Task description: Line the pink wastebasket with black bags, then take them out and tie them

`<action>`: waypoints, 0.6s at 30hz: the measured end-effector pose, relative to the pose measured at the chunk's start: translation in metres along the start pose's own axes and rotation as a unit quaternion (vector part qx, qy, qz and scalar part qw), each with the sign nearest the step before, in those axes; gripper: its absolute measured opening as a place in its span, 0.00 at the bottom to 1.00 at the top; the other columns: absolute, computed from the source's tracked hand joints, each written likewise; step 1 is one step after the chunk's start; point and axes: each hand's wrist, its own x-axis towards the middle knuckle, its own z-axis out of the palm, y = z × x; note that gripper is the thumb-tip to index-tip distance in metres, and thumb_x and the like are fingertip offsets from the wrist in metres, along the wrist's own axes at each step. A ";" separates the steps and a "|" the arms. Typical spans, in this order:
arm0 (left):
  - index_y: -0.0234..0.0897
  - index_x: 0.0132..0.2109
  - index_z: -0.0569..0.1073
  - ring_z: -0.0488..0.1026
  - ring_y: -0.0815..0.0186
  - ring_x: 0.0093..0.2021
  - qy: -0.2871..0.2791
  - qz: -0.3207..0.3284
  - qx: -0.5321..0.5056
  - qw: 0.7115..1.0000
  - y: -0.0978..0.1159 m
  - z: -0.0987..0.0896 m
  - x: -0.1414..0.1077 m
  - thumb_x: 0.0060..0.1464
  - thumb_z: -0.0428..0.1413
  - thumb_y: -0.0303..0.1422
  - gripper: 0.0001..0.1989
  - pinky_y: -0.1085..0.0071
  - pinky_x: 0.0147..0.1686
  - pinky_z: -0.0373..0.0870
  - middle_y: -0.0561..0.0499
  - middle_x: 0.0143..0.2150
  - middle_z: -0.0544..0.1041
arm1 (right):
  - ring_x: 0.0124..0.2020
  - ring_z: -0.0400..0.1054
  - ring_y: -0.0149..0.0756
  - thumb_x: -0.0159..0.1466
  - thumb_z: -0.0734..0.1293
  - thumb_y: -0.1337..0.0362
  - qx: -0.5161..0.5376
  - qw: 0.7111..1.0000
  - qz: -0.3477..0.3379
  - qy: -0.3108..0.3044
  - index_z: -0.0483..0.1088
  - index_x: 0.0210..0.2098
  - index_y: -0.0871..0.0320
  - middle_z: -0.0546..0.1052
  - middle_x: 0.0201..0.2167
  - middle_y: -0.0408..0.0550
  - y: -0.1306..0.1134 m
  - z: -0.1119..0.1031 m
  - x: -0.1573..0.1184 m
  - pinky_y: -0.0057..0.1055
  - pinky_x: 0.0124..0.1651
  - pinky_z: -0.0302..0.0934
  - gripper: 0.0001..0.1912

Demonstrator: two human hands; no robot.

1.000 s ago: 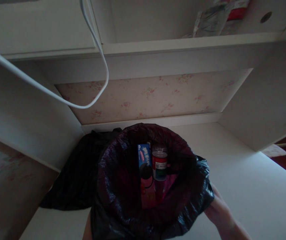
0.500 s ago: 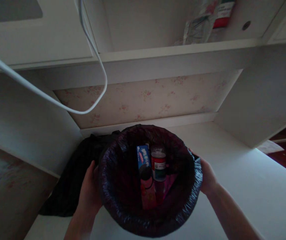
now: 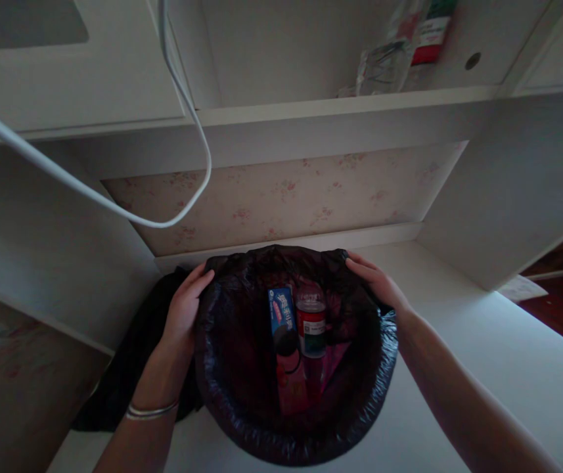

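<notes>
A round trash can lined with a black bin bag (image 3: 293,450) stands in front of me on the white surface, its mouth facing me. My left hand (image 3: 186,307) pinches the bag at the far left of the rim. My right hand (image 3: 376,281) grips a pulled-up edge of the bag at the far right. Inside lie a blue and pink wafer box (image 3: 281,309) and a clear bottle (image 3: 313,328) with a red, white and green label. A dark round shape covers part of the box. The fingertips on the bag's folds are partly hidden.
Black crumpled plastic or cloth (image 3: 123,374) lies left of the can. A white cable (image 3: 157,225) hangs in a loop at upper left. Above, an open shelf (image 3: 281,52) holds a clear plastic package (image 3: 384,66) and a red-labelled bottle (image 3: 431,39). Side panels flank the surface.
Both hands have moved from the can's sides up to the far rim and now grip the bag there. The bag's far edge is pulled up at both corners. The can stays in place.
</notes>
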 end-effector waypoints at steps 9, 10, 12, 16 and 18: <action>0.40 0.48 0.83 0.83 0.53 0.45 -0.031 0.051 0.091 0.994 0.014 0.013 0.008 0.46 0.70 0.39 0.21 0.59 0.49 0.78 0.49 0.41 0.86 | 0.29 0.78 0.36 0.55 0.80 0.59 -0.080 0.996 -0.021 0.043 0.82 0.44 0.52 0.86 0.33 0.43 -0.011 0.001 0.024 0.29 0.32 0.73 0.17; 0.40 0.49 0.83 0.82 0.54 0.44 -0.040 0.049 0.103 0.993 0.016 0.015 0.011 0.44 0.71 0.38 0.22 0.60 0.48 0.77 0.50 0.40 0.86 | 0.29 0.78 0.36 0.55 0.81 0.60 -0.086 0.995 -0.023 0.043 0.81 0.45 0.53 0.85 0.33 0.43 -0.012 0.003 0.025 0.29 0.31 0.72 0.19; 0.41 0.50 0.82 0.82 0.55 0.43 -0.048 0.059 0.110 0.991 0.019 0.017 0.016 0.42 0.71 0.36 0.24 0.62 0.47 0.77 0.50 0.41 0.85 | 0.28 0.76 0.35 0.52 0.82 0.61 -0.092 0.994 -0.033 0.043 0.81 0.45 0.54 0.85 0.32 0.43 -0.016 0.006 0.028 0.28 0.30 0.70 0.22; 0.43 0.52 0.82 0.80 0.58 0.49 -0.062 0.117 0.071 0.989 0.024 0.020 0.018 0.43 0.71 0.33 0.26 0.65 0.52 0.75 0.51 0.48 0.84 | 0.29 0.74 0.30 0.46 0.84 0.58 -0.062 0.993 -0.086 0.056 0.80 0.39 0.53 0.82 0.29 0.38 -0.022 0.013 0.028 0.26 0.32 0.67 0.22; 0.43 0.51 0.82 0.79 0.58 0.52 -0.071 0.141 0.060 0.986 0.025 0.018 0.014 0.45 0.71 0.33 0.23 0.66 0.53 0.74 0.51 0.51 0.84 | 0.30 0.73 0.29 0.45 0.85 0.58 -0.043 0.991 -0.116 0.059 0.80 0.38 0.51 0.82 0.30 0.37 -0.025 0.014 0.024 0.26 0.34 0.67 0.22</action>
